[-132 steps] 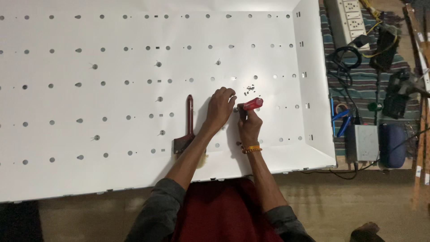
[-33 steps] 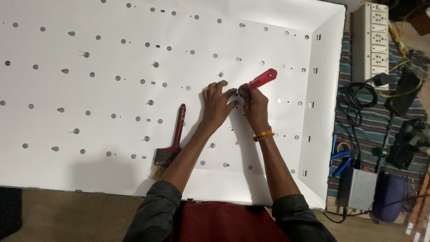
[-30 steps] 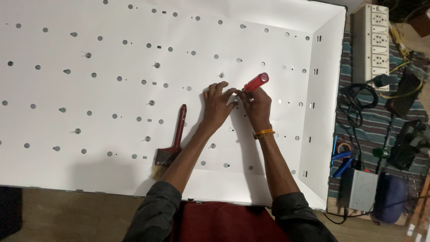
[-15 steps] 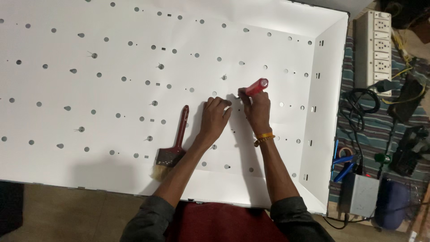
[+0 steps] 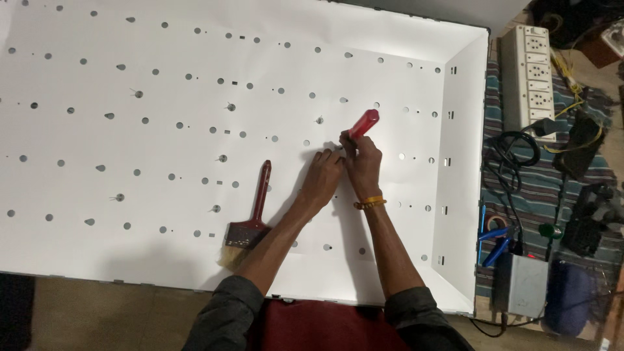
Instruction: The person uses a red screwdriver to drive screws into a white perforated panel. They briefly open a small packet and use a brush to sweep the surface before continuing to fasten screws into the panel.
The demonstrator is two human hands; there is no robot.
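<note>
Red-handled screwdriver (image 5: 362, 123): plastic grip, rounded at the top, tilted up and to the right; its tip is hidden behind the fingers and points down at the large white perforated sheet-metal panel (image 5: 162, 84). Position: right of the panel's middle, among rows of small round holes.

Right hand (image 5: 363, 164): fingers curled around the lower end of the red handle, holding it; a yellow-orange band sits on the wrist. Forearm bare, dark sleeve pushed up near the elbow.

Left hand (image 5: 321, 181): resting flat on the panel just left of the right hand and touching it, fingertips gathered at the point where the screwdriver meets the sheet. Whether they pinch anything small there cannot be told.

Paintbrush with dark red wooden handle and pale bristles (image 5: 249, 221): lying on the panel left of the left forearm, handle pointing away from the person, bristles toward the near edge. Untouched.

Panel detail: shallow tray form, with an upturned side wall on the right.

Beside the panel, right: white multi-socket power strip (image 5: 536, 78) on a striped cloth (image 5: 520, 175), coiled black cable (image 5: 517, 146), blue-handled pliers (image 5: 497, 244), grey metal box (image 5: 523, 286).
</note>
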